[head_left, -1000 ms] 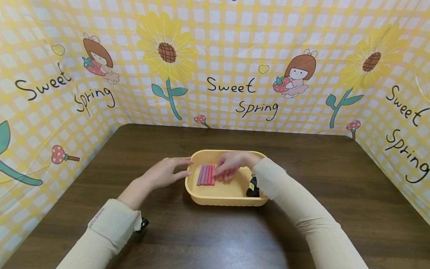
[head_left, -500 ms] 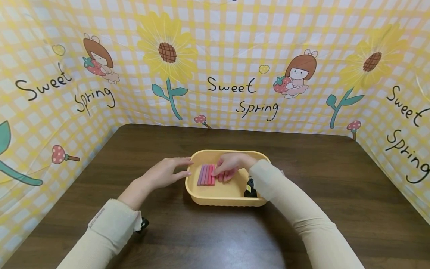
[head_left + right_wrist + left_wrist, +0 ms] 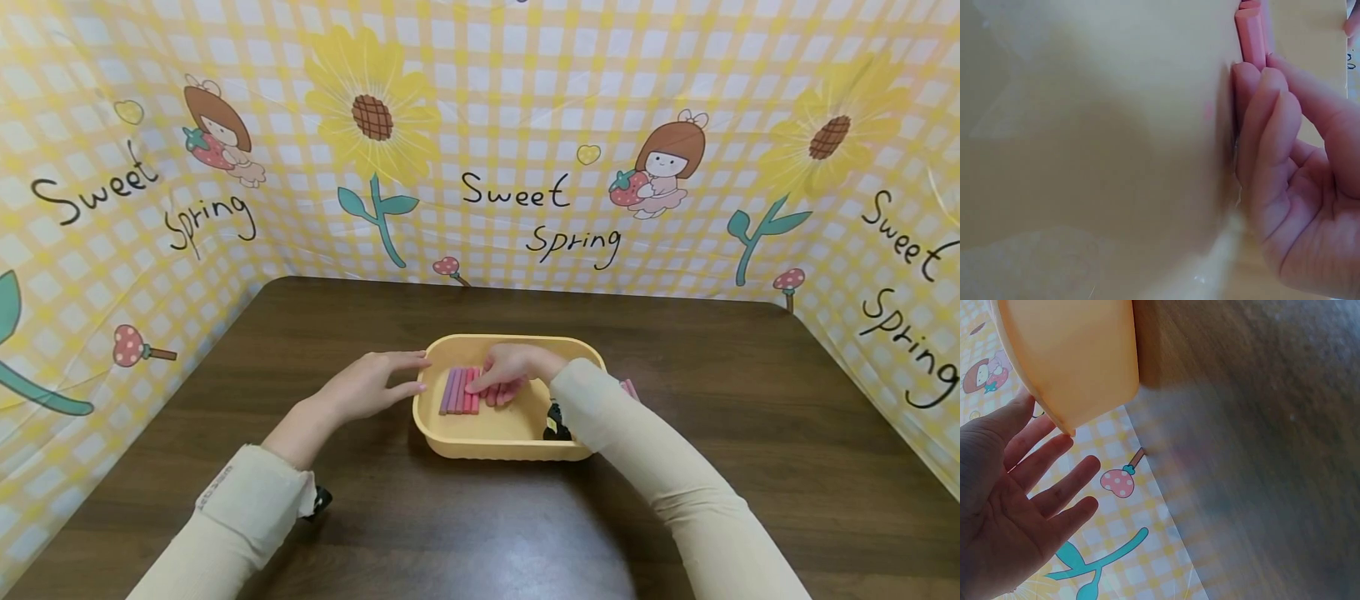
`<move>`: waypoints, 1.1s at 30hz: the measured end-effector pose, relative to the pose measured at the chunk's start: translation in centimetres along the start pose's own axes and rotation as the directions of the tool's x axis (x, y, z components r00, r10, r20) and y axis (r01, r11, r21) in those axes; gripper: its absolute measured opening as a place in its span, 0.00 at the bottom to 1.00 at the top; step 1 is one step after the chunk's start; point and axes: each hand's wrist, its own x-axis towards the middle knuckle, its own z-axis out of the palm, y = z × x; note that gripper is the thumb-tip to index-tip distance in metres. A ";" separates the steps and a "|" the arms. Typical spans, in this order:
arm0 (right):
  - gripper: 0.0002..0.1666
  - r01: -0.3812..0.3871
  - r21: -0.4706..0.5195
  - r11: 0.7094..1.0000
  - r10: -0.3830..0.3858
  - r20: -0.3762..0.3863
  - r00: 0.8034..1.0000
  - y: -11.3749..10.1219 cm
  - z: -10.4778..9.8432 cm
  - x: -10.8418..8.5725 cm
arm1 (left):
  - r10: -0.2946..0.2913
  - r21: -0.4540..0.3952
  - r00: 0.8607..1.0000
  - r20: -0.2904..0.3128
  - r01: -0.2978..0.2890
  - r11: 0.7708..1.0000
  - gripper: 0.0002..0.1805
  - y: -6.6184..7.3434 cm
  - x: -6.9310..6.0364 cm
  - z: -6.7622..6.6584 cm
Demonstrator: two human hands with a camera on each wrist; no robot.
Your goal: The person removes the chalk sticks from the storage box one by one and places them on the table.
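A yellow plastic tray [image 3: 517, 450] holds a row of purple and pink sticks [image 3: 458, 392], side by side at its left end. My left hand [image 3: 367, 385] reaches the tray's left end, thumb and forefinger touching the rim. In the left wrist view the other fingers of the left hand [image 3: 1029, 506] spread loosely beneath that rim. My right hand [image 3: 512, 371] is inside the tray at the row's right side, fingers curled. Its thumb lies over the pink sticks. In the right wrist view its thumb and forefinger pinch the end of a pink stick [image 3: 1251, 39].
The dark wooden table [image 3: 360, 517] carries the tray. A black object [image 3: 557, 423] shows under the right cuff. Something pink [image 3: 628, 388] peeks out beyond the right sleeve, outside the tray. A yellow checked cloth [image 3: 510, 108] hangs around the table's back and sides.
My right hand has shifted slightly left, its thumb now over the pink sticks. The right sleeve moved left too, uncovering something pink beside the tray. The left hand and tray look unmoved.
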 end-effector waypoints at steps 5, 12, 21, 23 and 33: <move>0.18 0.010 0.010 1.000 -0.010 0.001 1.000 0.1 0.0 0.2 | 0.001 -0.003 1.000 -0.001 -0.001 1.000 0.23 -0.1 0.0 0.0; 0.17 0.018 0.002 1.000 -0.018 0.016 1.000 0.1 -0.1 0.0 | 0.003 -0.002 1.000 -0.001 -0.003 1.000 0.22 0.0 -0.1 0.0; 0.17 0.015 0.002 1.000 -0.015 0.033 0.999 0.1 -0.1 0.1 | 0.007 -0.004 1.000 -0.002 -0.007 1.000 0.22 0.1 -0.1 0.0; 0.17 0.011 0.003 1.000 -0.011 0.033 0.999 0.1 -0.1 0.1 | 0.004 -0.003 1.000 -0.001 -0.004 1.000 0.22 0.0 -0.1 0.0; 0.16 -0.005 0.004 1.000 0.005 0.040 0.999 0.0 -0.2 0.0 | -0.001 0.002 1.000 0.001 0.001 1.000 0.22 0.0 -0.1 -0.1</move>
